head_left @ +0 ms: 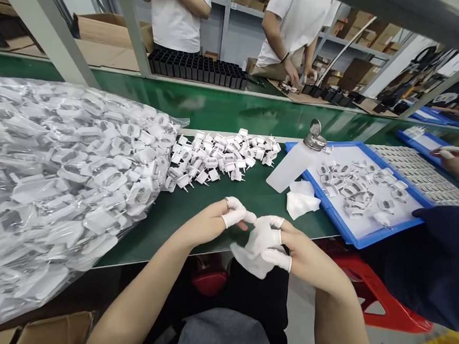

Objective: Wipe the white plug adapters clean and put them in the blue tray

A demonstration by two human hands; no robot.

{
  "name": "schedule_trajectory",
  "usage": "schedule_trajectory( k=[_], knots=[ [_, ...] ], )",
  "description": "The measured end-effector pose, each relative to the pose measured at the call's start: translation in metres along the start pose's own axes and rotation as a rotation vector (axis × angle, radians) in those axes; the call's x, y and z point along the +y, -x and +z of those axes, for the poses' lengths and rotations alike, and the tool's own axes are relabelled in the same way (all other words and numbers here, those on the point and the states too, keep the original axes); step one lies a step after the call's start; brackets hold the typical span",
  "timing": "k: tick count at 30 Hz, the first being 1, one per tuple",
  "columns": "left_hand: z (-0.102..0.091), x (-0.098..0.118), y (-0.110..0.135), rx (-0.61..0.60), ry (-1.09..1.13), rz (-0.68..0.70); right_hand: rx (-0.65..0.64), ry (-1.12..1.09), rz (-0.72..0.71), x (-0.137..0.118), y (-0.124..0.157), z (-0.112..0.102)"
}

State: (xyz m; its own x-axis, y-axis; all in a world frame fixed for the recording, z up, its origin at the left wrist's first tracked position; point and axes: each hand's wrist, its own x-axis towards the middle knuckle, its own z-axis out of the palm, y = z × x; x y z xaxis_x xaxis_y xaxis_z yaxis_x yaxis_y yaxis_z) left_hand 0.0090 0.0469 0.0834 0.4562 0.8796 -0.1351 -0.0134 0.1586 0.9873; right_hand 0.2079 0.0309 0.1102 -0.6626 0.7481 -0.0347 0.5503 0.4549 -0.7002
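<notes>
My right hand [287, 245], in white finger cots, is closed around a crumpled white cloth [259, 248] at the bench's front edge. My left hand [218, 219], also wearing finger cots, meets it from the left. Its thumb and fingers are pinched together near the cloth's upper end; whatever they hold is hidden. Beyond the hands lies a loose pile of white plug housings [226, 153] with pins. Right of that pile stands a white bottle [293, 164] with a metal lid, tilted in this view. Another folded white cloth [302, 203] lies beside the bottle's foot.
A big clear bag of white housings [65, 180] covers the left. On the right, a blue-rimmed tray [351, 237] holds several white parts, with a co-worker's dark sleeve [442, 247] near it. Black holders [198, 70] stand behind, before two people in white shirts.
</notes>
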Motion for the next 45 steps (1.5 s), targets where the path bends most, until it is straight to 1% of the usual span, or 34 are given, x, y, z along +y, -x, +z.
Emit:
schedule_trajectory(
  k=[1, 2, 5, 6, 7, 8, 10, 12, 15, 17, 18, 20, 22, 24, 26, 28, 30, 32, 34, 36, 37, 38, 39, 41, 43, 45],
  knots=[
    [0.001, -0.001, -0.002, -0.018, -0.031, -0.022, -0.024, -0.005, -0.008, -0.002, -0.002, -0.002],
    [0.002, -0.002, -0.004, -0.066, -0.053, -0.039, -0.058, -0.013, -0.025, -0.004, -0.003, -0.004],
    [0.003, -0.006, -0.011, -0.296, -0.012, -0.071, -0.150, -0.044, -0.069, -0.011, -0.007, -0.010],
    [0.003, -0.006, -0.013, -0.337, 0.029, -0.088, -0.158, -0.047, -0.053, -0.012, -0.007, -0.011],
    [0.003, -0.006, -0.013, -0.342, 0.076, -0.110, -0.148, -0.043, -0.019, -0.012, -0.008, -0.013],
    [0.002, -0.006, -0.013, -0.314, 0.115, -0.130, -0.125, -0.035, 0.025, -0.011, -0.008, -0.014],
    [0.000, -0.002, -0.011, -0.220, 0.150, -0.152, -0.066, -0.041, 0.090, -0.006, -0.010, -0.016],
    [-0.002, 0.003, -0.008, -0.136, 0.158, -0.123, -0.016, -0.101, 0.117, 0.002, -0.012, -0.016],
    [-0.007, 0.010, -0.004, -0.020, 0.178, -0.040, 0.057, -0.262, 0.141, 0.013, -0.018, -0.016],
    [-0.011, 0.013, -0.003, 0.026, 0.207, -0.011, 0.107, -0.358, 0.153, 0.017, -0.022, -0.015],
    [-0.013, 0.014, -0.002, 0.018, 0.222, -0.010, 0.121, -0.390, 0.152, 0.017, -0.024, -0.015],
    [-0.017, 0.015, -0.002, -0.040, 0.234, -0.034, 0.121, -0.419, 0.140, 0.015, -0.026, -0.015],
    [-0.020, 0.017, -0.002, -0.103, 0.217, -0.076, 0.096, -0.414, 0.123, 0.011, -0.028, -0.015],
    [-0.020, 0.019, -0.003, -0.120, 0.172, -0.101, 0.064, -0.393, 0.109, 0.007, -0.028, -0.015],
    [-0.019, 0.020, -0.004, -0.139, 0.086, -0.107, 0.068, -0.345, 0.091, 0.006, -0.028, -0.015],
    [-0.019, 0.022, -0.004, -0.146, -0.059, -0.103, 0.104, -0.291, 0.078, 0.009, -0.028, -0.015],
    [-0.021, 0.025, -0.004, -0.080, -0.239, -0.082, 0.146, -0.252, 0.081, 0.015, -0.030, -0.016],
    [-0.026, 0.030, -0.003, 0.030, -0.418, -0.027, 0.203, -0.236, 0.082, 0.022, -0.034, -0.019],
    [-0.030, 0.038, 0.001, 0.144, -0.587, 0.084, 0.320, -0.218, 0.062, 0.025, -0.038, -0.022],
    [-0.031, 0.045, 0.008, 0.243, -0.779, 0.243, 0.460, -0.172, 0.028, 0.024, -0.037, -0.022],
    [-0.031, 0.046, 0.013, 0.275, -0.881, 0.322, 0.512, -0.131, 0.011, 0.023, -0.035, -0.020],
    [-0.029, 0.045, 0.019, 0.284, -0.982, 0.385, 0.534, -0.083, -0.004, 0.022, -0.032, -0.017],
    [-0.027, 0.041, 0.025, 0.267, -1.081, 0.428, 0.530, -0.034, -0.019, 0.021, -0.028, -0.012],
    [-0.022, 0.027, 0.036, 0.186, -1.246, 0.461, 0.463, 0.052, -0.048, 0.022, -0.018, 0.001],
    [-0.019, 0.005, 0.045, 0.101, -1.352, 0.445, 0.365, 0.112, -0.073, 0.028, -0.009, 0.018],
    [-0.018, -0.018, 0.051, 0.041, -1.391, 0.394, 0.288, 0.148, -0.079, 0.037, -0.004, 0.034]
  ],
)
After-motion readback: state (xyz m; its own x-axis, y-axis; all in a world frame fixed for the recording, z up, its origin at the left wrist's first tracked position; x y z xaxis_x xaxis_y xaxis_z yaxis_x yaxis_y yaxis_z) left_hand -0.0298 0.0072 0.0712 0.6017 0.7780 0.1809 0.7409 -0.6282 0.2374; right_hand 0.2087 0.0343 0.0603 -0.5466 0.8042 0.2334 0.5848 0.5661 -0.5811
